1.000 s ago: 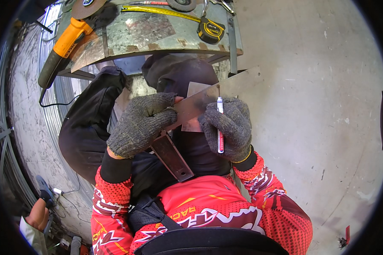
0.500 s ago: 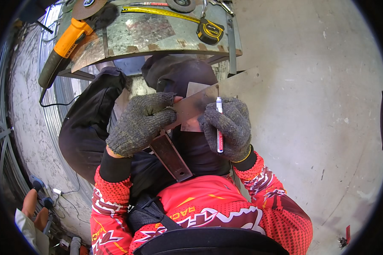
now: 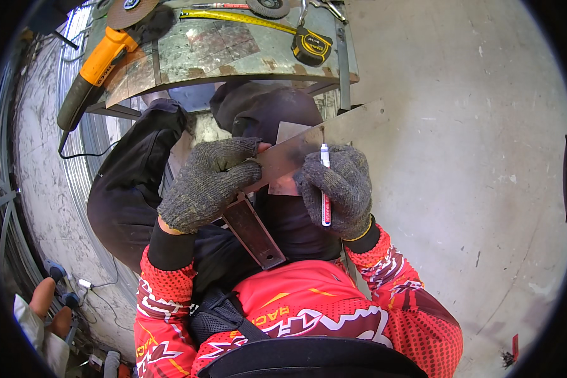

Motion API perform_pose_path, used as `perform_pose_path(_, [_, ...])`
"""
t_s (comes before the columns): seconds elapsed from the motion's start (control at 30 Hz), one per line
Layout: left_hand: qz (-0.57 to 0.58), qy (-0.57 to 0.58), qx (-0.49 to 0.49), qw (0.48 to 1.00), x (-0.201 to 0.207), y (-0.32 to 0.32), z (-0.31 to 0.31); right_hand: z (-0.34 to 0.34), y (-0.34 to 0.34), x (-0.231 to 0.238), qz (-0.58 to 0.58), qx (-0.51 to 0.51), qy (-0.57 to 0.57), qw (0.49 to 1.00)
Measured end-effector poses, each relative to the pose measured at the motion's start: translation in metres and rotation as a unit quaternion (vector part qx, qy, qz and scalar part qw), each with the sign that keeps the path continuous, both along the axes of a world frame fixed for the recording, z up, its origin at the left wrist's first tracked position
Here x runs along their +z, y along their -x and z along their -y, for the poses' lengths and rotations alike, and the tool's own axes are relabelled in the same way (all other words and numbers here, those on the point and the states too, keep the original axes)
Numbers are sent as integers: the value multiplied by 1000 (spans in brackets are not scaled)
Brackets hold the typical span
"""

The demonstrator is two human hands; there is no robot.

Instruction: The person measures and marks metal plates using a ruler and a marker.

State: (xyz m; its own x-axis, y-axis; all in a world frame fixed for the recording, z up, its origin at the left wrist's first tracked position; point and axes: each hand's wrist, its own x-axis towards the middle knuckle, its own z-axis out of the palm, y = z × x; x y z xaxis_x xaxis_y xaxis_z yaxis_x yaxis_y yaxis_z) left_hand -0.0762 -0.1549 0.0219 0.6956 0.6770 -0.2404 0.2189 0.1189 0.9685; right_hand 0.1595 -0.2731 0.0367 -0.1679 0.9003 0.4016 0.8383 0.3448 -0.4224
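Note:
My left hand [image 3: 209,183], in a grey knit glove, is closed on a try square [image 3: 286,156] near the corner where blade and stock meet. The bare steel blade slants up to the right. Its dark reddish-brown stock [image 3: 254,232] points down toward my lap. Beneath the blade lies a small flat piece of sheet metal [image 3: 283,186], its edges showing above and below. My right hand [image 3: 340,189], gloved the same way, is closed around a white marker [image 3: 325,201] and rests against the sheet piece and blade. The marker stands nearly upright in view, its upper end by the blade.
Ahead is a metal-topped low table [image 3: 201,53]. On it lie an orange angle grinder [image 3: 107,57], a yellow tape measure [image 3: 311,46] partly drawn out and a grinding disc [image 3: 268,6]. Metal strips [image 3: 82,126] lie along the left floor. Another person's legs [image 3: 47,309] show at lower left.
My hands, the try square and the marker look almost unmoved. At the lower left, the other person's legs have shifted slightly.

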Motion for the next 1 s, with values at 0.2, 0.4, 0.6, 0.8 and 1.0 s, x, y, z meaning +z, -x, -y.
perform_pose_path(0.2, [-6,31,5,999,-1,0,0,-2,1,4,16,-2,3,1000])
perform_pose_path(0.4, [-17,91,29,995,3,-1,0,-1,-1,2,-3,10,3,1000])
perform_pose_path(0.6, [-26,92,26,995,6,-2,-1,-1,1,2,1,1,3,1000])
perform_pose_path(0.8, [-12,37,14,999,-2,0,1,-2,-1,1,16,4,9,1000])
perform_pose_path(1.0, [-11,32,10,999,0,0,1,-8,-1,-1,-7,20,-46,999])
